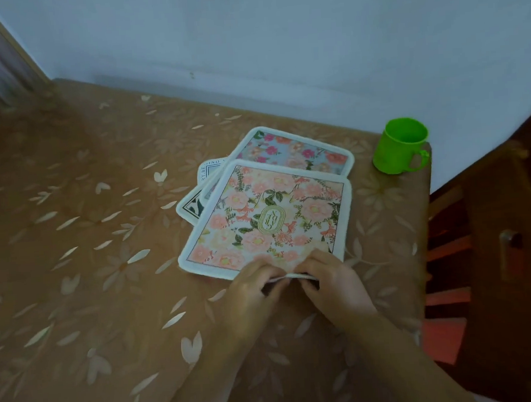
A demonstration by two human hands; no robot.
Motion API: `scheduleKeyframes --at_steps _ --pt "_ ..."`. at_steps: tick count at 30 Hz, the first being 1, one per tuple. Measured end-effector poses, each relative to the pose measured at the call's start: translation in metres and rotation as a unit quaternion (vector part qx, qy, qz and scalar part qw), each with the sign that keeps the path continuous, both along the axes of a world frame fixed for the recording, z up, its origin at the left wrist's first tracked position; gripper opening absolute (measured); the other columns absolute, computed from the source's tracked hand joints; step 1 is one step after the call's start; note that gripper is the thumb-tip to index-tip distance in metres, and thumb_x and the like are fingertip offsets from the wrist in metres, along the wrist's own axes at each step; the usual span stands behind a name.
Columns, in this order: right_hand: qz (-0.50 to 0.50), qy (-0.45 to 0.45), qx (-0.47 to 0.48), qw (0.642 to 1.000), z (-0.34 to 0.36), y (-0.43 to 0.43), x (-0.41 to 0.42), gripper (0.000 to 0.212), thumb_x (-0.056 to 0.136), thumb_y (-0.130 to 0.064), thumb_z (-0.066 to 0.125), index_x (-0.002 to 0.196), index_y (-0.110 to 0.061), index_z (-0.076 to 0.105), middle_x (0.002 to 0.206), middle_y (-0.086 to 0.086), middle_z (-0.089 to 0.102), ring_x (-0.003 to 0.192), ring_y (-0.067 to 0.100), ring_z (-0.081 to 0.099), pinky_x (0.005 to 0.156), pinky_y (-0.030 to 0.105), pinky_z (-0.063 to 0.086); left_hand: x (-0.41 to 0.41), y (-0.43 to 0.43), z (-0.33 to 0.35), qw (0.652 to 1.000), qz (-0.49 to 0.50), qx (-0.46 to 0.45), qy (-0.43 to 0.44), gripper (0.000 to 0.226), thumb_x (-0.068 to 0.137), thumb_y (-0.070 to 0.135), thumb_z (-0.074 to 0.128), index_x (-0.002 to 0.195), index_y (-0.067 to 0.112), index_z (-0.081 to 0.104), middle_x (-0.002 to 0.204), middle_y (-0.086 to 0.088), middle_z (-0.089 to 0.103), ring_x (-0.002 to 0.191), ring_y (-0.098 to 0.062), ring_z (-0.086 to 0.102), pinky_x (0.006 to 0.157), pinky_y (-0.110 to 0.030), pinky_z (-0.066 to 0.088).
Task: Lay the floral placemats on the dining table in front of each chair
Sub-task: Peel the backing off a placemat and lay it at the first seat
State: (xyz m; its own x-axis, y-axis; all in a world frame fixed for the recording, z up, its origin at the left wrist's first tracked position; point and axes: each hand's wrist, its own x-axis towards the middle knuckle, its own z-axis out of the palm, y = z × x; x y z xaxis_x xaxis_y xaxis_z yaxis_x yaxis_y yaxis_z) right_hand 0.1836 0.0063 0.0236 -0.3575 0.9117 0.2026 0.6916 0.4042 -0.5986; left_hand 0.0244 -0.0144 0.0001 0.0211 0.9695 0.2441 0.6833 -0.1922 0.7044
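Observation:
A loose stack of placemats lies near the table's right end. On top is a pink floral placemat point(268, 219) with a white border and an oval label in its middle. Under it a blue floral placemat point(295, 150) sticks out toward the wall, and a black-and-white printed mat point(196, 202) pokes out at the left. My left hand point(251, 291) and my right hand point(331, 283) meet at the near edge of the pink placemat, both pinching that white edge, which is lifted slightly off the table.
The table point(105, 241) wears a brown cloth with pale petal shapes. A green plastic mug point(400, 146) stands at the right end near the wall. A dark wooden chair point(494, 249) sits past the table's right edge. A pale blue wall runs along the far side.

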Motion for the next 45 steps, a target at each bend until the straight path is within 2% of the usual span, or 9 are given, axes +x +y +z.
scheduleKeyframes --at_steps 6,10,14,17,23,29,36,41,45 --pt "-0.037 0.035 -0.018 0.999 0.031 -0.058 0.023 0.008 0.08 -0.003 0.065 0.085 -0.008 0.068 0.085 0.005 0.065 0.079 0.02 0.062 0.066 0.032 0.053 -0.019 -0.051 0.016 0.999 0.006 -0.005 0.033 0.016 0.073 0.006 0.074 0.087 0.011 0.069 0.09 0.0 0.063 0.085 -0.012 0.058 0.074 -0.024 0.048" --pt "-0.072 0.018 -0.016 0.997 0.045 -0.101 0.036 0.009 0.08 -0.004 0.064 0.086 -0.01 0.068 0.087 0.002 0.066 0.082 0.017 0.06 0.068 0.033 0.053 -0.025 -0.078 0.029 1.0 -0.014 -0.001 0.012 0.015 0.069 0.0 0.075 0.079 0.01 0.071 0.082 0.007 0.06 0.081 0.0 0.052 0.07 -0.006 0.04" --pt "-0.084 -0.025 -0.017 0.996 0.054 -0.143 0.037 0.009 0.082 -0.012 0.061 0.089 -0.011 0.068 0.09 0.001 0.065 0.085 0.017 0.059 0.068 0.033 0.052 -0.014 -0.111 0.042 0.999 -0.03 -0.002 0.015 0.011 0.07 0.008 0.076 0.077 0.016 0.071 0.074 0.018 0.054 0.076 0.0 0.051 0.066 -0.005 0.038" --pt "-0.085 -0.03 -0.014 0.996 0.06 -0.169 0.033 0.011 0.083 -0.015 0.06 0.091 -0.011 0.067 0.093 0.002 0.065 0.088 0.019 0.058 0.071 0.032 0.05 -0.004 -0.136 0.051 0.998 -0.03 0.007 0.049 0.011 0.07 0.013 0.077 0.077 0.019 0.07 0.073 0.017 0.055 0.075 -0.002 0.051 0.066 -0.018 0.043" --pt "-0.079 -0.022 -0.025 0.996 0.071 -0.21 0.032 0.013 0.085 -0.024 0.057 0.095 -0.019 0.065 0.096 -0.003 0.064 0.09 0.017 0.057 0.071 0.03 0.046 0.002 -0.188 0.072 0.998 -0.011 0.002 0.058 0.012 0.073 0.022 0.073 0.081 0.027 0.065 0.072 0.028 0.05 0.078 0.002 0.048 0.067 -0.012 0.036" --pt "-0.047 -0.001 -0.027 0.999 0.086 -0.255 0.043 0.01 0.084 -0.02 0.06 0.09 -0.016 0.066 0.094 -0.001 0.066 0.088 0.017 0.057 0.071 0.029 0.045 0.021 -0.244 0.103 0.996 0.059 -0.066 0.014 0.017 0.074 0.022 0.072 0.072 0.036 0.063 0.077 0.016 0.061 0.075 -0.008 0.057 0.069 -0.031 0.046" --pt "-0.027 0.03 -0.041 0.998 0.107 -0.305 0.043 0.013 0.084 -0.018 0.061 0.094 -0.015 0.067 0.099 0.001 0.067 0.092 0.017 0.059 0.075 0.029 0.047 0.029 -0.308 0.137 0.992 0.107 -0.037 0.048 0.004 0.076 0.019 0.07 0.076 0.022 0.071 0.081 0.009 0.064 0.078 -0.012 0.055 0.066 -0.025 0.038" --pt "-0.011 0.053 -0.002 0.999 0.129 -0.329 0.016 0.007 0.082 -0.013 0.063 0.086 -0.015 0.068 0.085 0.0 0.064 0.079 0.016 0.057 0.067 0.026 0.042 0.005 -0.337 0.163 0.988 0.147 -0.016 0.042 0.008 0.076 0.02 0.069 0.071 0.027 0.068 0.069 0.018 0.053 0.069 -0.004 0.047 0.059 -0.025 0.041" --pt "-0.001 0.074 0.025 0.997 0.147 -0.344 -0.018 0.007 0.079 -0.012 0.065 0.08 -0.018 0.068 0.077 -0.006 0.062 0.069 0.008 0.054 0.06 0.017 0.037 -0.03 -0.36 0.183 0.985 0.155 0.032 0.068 0.004 0.076 0.021 0.07 0.074 0.024 0.069 0.07 0.017 0.052 0.07 -0.005 0.046 0.061 -0.02 0.029"
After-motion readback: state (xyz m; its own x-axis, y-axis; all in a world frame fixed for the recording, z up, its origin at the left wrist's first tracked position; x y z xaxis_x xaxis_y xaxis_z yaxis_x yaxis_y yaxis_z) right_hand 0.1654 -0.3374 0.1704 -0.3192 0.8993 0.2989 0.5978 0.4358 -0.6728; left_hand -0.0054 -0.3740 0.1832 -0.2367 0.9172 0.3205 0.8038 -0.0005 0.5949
